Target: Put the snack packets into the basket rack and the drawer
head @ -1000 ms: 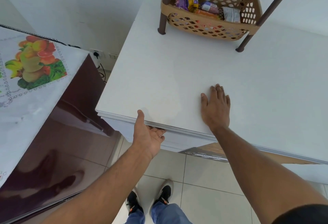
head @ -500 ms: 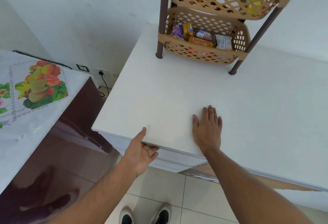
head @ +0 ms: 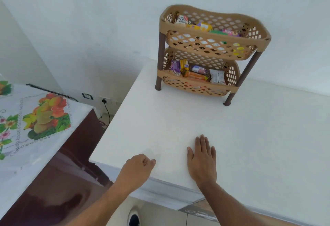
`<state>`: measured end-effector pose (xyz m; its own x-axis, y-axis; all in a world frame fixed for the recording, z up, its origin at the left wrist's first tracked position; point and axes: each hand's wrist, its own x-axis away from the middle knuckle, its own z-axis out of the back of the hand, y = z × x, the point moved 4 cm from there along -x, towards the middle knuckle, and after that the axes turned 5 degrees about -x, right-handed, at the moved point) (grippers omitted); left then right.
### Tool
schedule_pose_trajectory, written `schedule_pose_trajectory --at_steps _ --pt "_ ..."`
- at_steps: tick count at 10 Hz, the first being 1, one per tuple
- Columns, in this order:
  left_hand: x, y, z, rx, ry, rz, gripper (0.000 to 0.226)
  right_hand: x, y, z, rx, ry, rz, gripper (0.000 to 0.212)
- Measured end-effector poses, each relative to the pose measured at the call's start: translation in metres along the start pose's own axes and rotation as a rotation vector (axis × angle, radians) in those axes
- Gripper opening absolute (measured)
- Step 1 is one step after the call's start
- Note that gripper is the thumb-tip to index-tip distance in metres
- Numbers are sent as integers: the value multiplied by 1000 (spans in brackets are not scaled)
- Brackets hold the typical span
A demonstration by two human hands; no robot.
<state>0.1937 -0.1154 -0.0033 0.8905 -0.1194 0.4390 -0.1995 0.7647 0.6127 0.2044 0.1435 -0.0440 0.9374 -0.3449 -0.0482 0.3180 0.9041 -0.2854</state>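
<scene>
Looking down, we see a white tabletop (head: 241, 136) filling most of the view, with a white wall (head: 89, 20) behind it. To our left stands a dark maroon cabinet (head: 59, 181) whose top is covered by a cloth printed with fruit (head: 46, 116), and low on the wall behind it a black plug sits in a socket (head: 104, 100). At the far edge of the tabletop, against the wall, stands a tan basket rack (head: 212, 47) with two latticed tiers on dark brown legs. Snack packets already lie in both tiers: in the upper tier (head: 260, 36) we make out a white packet (head: 181, 19), a yellow one (head: 201, 27) and a pink one (head: 230, 32); in the lower tier (head: 196, 87) a purple packet (head: 175, 67) leans beside a yellow one, with an orange packet (head: 195, 75) lying flat and a silvery white packet (head: 217, 76) to the right. The rack is well apart from our hands, which are both at the near edge of the tabletop. Our right hand (head: 202, 161) lies palm down and flat on the surface, fingers spread and empty. Our left hand (head: 137, 170) is curled into a loose fist at the table's front edge, knuckles up, with nothing visible in it. Below the edge, the toe of a black and white shoe (head: 134, 218) shows on the tiled floor. We cannot see the drawer from here.
</scene>
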Motion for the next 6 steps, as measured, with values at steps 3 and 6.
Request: schedule_pose_trajectory --at_steps 3,6 --pt "-53 15 -4 -450 272 -496 25 6 -14 15 37 62 28 64" --pt "-122 53 20 -512 377 -856 60 -35 -45 49 -77 576 200 67"
